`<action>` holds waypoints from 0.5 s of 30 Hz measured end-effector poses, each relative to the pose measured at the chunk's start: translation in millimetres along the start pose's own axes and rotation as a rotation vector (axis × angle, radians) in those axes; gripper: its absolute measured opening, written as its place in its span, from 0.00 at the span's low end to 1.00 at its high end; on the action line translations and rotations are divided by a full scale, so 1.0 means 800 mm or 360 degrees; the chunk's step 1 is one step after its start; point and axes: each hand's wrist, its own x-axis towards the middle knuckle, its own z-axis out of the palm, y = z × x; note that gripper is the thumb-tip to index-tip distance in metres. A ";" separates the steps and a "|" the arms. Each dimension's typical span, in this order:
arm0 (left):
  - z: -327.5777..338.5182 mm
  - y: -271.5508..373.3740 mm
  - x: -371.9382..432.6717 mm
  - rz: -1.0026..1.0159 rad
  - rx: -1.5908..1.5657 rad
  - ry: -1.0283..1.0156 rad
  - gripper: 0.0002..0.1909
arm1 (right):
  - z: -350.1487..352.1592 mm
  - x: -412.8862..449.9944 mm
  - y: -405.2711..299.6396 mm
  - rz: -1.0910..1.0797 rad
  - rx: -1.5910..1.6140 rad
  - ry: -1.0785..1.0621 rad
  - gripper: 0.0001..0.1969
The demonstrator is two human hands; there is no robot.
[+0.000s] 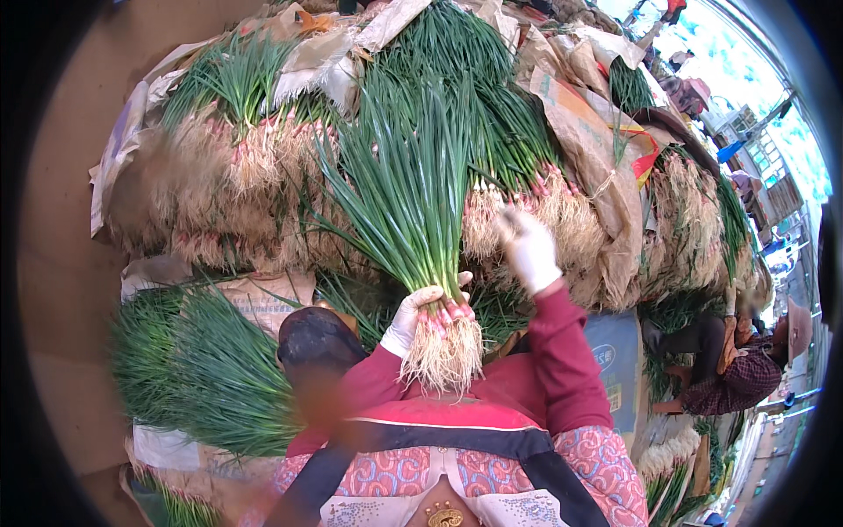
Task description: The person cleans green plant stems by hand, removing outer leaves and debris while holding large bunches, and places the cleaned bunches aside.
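Observation:
My left hand (pixel 411 323), in a white glove, is wrapped around a bunch of spring onions (pixel 421 211) just above the pinkish bulbs. The bunch's pale roots (pixel 448 359) hang toward my lap, and its long green leaves fan out away from me. To the right and apart from the bunch is my right hand (pixel 529 249), also white-gloved. It is blurred in front of the rooted ends of piled spring onions (pixel 566 211). Its fingers look bent, but whether they pinch anything cannot be made out.
A large stack of spring onions (pixel 263 178), partly covered by woven sacks (pixel 579 158), rises in front. More leafy bunches (pixel 224 369) lie on sacking at my left. A blue-grey bag (pixel 616 359) lies at my right, and beyond it sits another person (pixel 731 362) in a hat.

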 end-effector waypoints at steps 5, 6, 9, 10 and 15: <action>0.003 -0.004 0.012 -0.0001 0.0052 -0.0125 0.31 | -0.036 0.091 0.091 0.0520 -0.0903 -0.0152 0.15; 0.004 -0.002 0.012 0.0110 0.0148 -0.0140 0.32 | -0.026 0.092 0.092 0.0479 -0.0880 -0.0143 0.15; 0.006 -0.003 0.012 0.0102 -0.0007 -0.0091 0.32 | -0.022 0.081 0.084 0.0345 -0.0474 -0.0102 0.16; 0.002 -0.003 0.012 0.0086 0.0006 -0.0023 0.30 | -0.023 0.073 0.070 0.0494 -0.0012 -0.0102 0.16; -0.016 -0.003 0.016 0.0044 0.0089 -0.0167 0.26 | -0.003 0.026 0.069 0.0169 0.0044 0.0269 0.11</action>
